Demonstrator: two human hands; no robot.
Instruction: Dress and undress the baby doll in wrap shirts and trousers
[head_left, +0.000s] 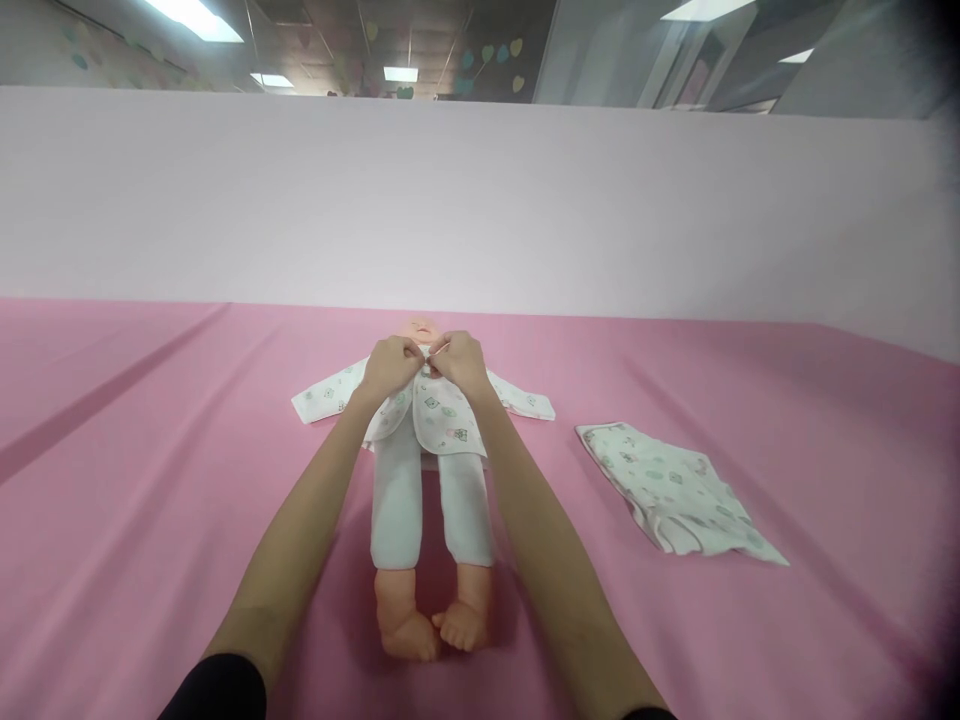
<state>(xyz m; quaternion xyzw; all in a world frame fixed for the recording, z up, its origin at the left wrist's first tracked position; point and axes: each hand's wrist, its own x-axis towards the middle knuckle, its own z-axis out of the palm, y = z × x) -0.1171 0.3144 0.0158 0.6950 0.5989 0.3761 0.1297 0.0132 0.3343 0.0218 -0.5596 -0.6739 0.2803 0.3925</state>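
Pinching shirt [448, 412] near collar, left hand [393, 367] and right hand [460, 361] almost meeting. Shirt lies on doll [396, 500], centre; likely light, soft, floppy, easiest held by front edges. Doll's head [420, 328] crowds collar at twelve o'clock. Outward: folded cloth [675, 490] at four o'clock, well apart, on pink sheet [150, 560].

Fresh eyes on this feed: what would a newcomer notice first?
The doll, face up mid-picture on the pink sheet, bare feet toward the camera. Then the left hand and right hand, close together at the neck of its patterned jacket. Off to the right, a patterned cloth lies apart.
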